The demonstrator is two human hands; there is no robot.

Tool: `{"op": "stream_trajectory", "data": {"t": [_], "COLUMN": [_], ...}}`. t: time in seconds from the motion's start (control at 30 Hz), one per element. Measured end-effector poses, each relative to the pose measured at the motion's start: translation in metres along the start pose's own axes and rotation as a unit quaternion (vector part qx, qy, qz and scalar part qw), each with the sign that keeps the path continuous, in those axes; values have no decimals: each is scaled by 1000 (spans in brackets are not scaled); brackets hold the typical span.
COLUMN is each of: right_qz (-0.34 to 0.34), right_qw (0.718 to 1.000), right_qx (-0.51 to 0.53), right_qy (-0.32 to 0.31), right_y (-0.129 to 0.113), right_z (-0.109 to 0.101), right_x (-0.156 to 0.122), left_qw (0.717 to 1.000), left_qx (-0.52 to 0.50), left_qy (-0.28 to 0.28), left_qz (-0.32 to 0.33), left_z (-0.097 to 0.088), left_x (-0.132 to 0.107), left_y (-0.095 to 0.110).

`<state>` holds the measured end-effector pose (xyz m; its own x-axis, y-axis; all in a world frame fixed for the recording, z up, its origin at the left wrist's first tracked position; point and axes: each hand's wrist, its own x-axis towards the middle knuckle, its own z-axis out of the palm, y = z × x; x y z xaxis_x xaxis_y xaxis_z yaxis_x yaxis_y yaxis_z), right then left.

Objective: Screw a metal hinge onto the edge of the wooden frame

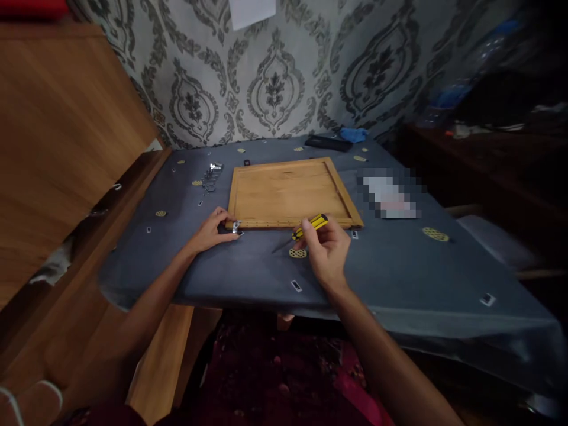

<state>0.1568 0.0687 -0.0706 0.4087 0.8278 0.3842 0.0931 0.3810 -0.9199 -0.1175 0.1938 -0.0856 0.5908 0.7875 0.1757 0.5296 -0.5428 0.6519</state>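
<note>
The left hand (212,232) has thumb and fingers closed on a small shiny metal fitting (236,227) at the near left corner of the framed wooden panel (288,192), which lies flat in the middle of the bench (399,281). The right hand (329,251) grips a screwdriver (316,223), its blade slanting left and near, clear of the fitting. Good work here likely calls for keeping the fitting flush against the panel's edge, fingertips out of the blade's path, and bringing the driver in line with any screw before pressing, lest it slip and score the wood. The panel is honey-brown with visible grain, roughly rectangular, with a raised border around a sunken face. The driver's handle is yellow and black; the loose metal pieces (212,177) at the far left look thin and bright against the blue-grey, yellow-patterned cover (257,275).
</note>
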Motion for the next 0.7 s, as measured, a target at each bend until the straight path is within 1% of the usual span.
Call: {"op": "stream_trajectory", "data": {"t": [0.3, 0.53, 0.7], "right_qz": [19, 20, 32], "right_qw": [999, 998, 997], "right_qx": [8, 12, 26], "right_qy": [-50, -62, -68], "right_y": [-4, -5, -6], "right_z": [2, 1, 1], "right_x": [-5, -6, 1], "left_qw": [1000, 1000, 1000], "left_qx": [-14, -12, -11], "left_qy": [4, 3, -1], "left_qz": [-17, -25, -25], "left_z": [1, 2, 2], "left_x": [-3, -3, -2], "left_y": [5, 7, 7]}}
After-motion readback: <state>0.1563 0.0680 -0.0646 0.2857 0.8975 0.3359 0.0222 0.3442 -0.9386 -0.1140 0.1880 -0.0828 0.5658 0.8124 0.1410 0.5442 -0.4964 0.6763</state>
